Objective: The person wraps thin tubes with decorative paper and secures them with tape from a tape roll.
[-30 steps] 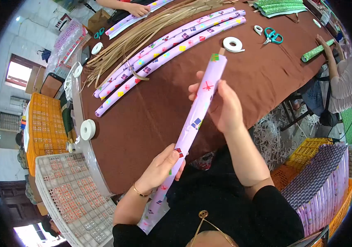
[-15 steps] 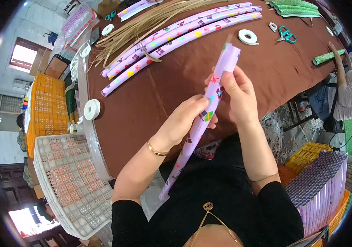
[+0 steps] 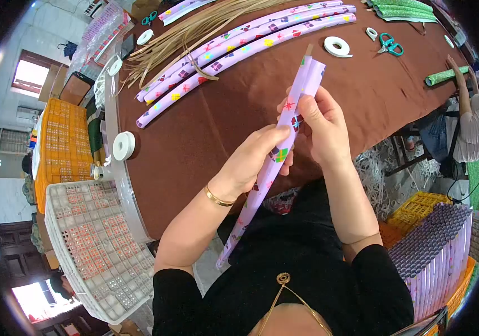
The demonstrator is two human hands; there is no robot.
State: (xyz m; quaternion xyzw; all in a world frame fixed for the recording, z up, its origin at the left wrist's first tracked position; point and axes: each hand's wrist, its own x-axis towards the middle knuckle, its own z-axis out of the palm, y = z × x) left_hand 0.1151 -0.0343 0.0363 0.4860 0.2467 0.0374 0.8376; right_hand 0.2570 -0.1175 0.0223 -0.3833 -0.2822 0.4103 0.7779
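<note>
A roll of lilac wrapping paper (image 3: 267, 163) printed with small gift boxes slants up across my lap to the table's near edge. My left hand (image 3: 256, 157) is closed round its middle, thumb lying on the paper. Higher up, my right hand (image 3: 324, 124) grips it near the top with the thumb pressed along the side. At the top end a loose flap of the paper stands apart, and a thin brown strip (image 3: 309, 50) sticks out. Beyond my hands, several similar lilac rolls (image 3: 250, 50) lie on the brown cloth (image 3: 239, 117).
Brown strips (image 3: 166, 53) lie behind the rolls. White tape rolls (image 3: 337, 47) and teal scissors (image 3: 390, 45) rest at the far right, near green rolls (image 3: 402, 10). A white crate (image 3: 102, 246) stands left, stacked rolls (image 3: 433, 252) right. Another person's arm (image 3: 461, 84) touches a green roll.
The paper's flap at the top end stands further apart from the roll. My left hand has slid slightly up along it, and the right hand has barely shifted.
</note>
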